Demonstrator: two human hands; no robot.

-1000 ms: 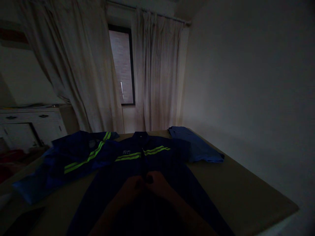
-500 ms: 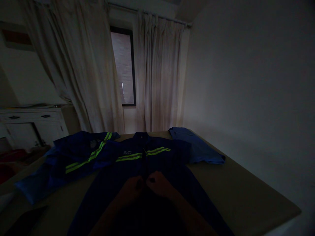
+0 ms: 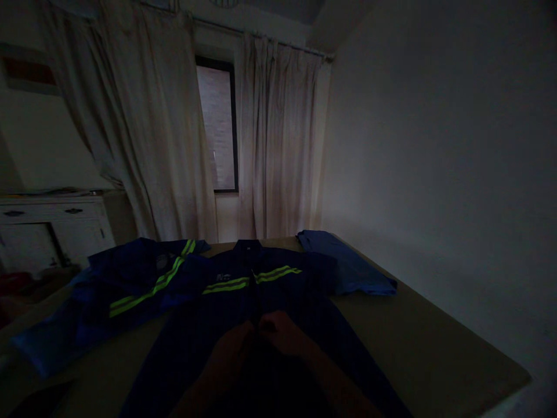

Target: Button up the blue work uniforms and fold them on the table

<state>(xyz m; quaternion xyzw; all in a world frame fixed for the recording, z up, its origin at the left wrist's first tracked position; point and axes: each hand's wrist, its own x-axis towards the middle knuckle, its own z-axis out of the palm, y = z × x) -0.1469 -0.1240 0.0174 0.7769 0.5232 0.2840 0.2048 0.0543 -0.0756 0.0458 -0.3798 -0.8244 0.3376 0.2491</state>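
A dark blue work jacket [image 3: 304,278] with yellow-green reflective stripes lies spread flat on the table [image 3: 435,342], collar at the far side. My left hand [image 3: 232,345] and my right hand [image 3: 282,334] meet at the jacket's front opening, below the stripes. Each hand pinches one edge of the front. The room is dim, so the fingers are hard to make out.
A second striped blue jacket [image 3: 126,278] lies crumpled at the left. A lighter blue folded garment [image 3: 348,267] rests at the far right corner. Curtains [image 3: 270,145] and a window stand behind. A white cabinet [image 3: 52,226] is at the left. The table's right edge runs near the wall.
The view has tipped upward slightly, so the jacket and my hands sit lower in the picture. My hands stay together at the front opening.
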